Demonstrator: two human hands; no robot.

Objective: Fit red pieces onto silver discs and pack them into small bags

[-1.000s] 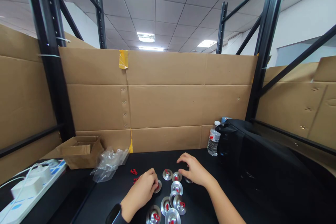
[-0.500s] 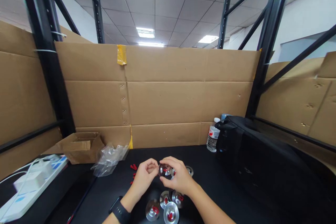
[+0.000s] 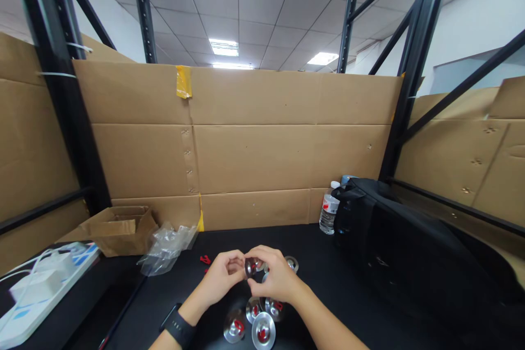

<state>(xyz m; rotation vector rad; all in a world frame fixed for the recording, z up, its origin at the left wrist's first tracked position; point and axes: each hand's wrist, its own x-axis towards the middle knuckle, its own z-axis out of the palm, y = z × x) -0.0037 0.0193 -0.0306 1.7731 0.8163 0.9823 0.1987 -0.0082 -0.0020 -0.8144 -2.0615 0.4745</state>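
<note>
My right hand (image 3: 274,273) grips a shiny round metal disc (image 3: 250,268) with a red spot near its middle, holding it tilted above the table. My left hand (image 3: 223,276), with a dark watch on its wrist, has thumb and fingers closed at the disc's left edge. Below the hands lie several similar metal discs (image 3: 263,331), each with a small red piece at its centre. Another metal disc (image 3: 292,263) shows partly behind my right hand. Small red pieces (image 3: 205,259) lie beyond my left hand, some of them hidden by it.
A crumpled clear plastic bag (image 3: 169,249) and an open cardboard box (image 3: 123,229) sit at the left, behind a white power strip (image 3: 36,295). On the right are a water bottle (image 3: 329,209) and a large black bag (image 3: 402,262). A cardboard wall (image 3: 254,158) closes off the back.
The disc has turned more edge-on between my hands. My left fingers have come up against its edge. The whole view has shifted slightly.
</note>
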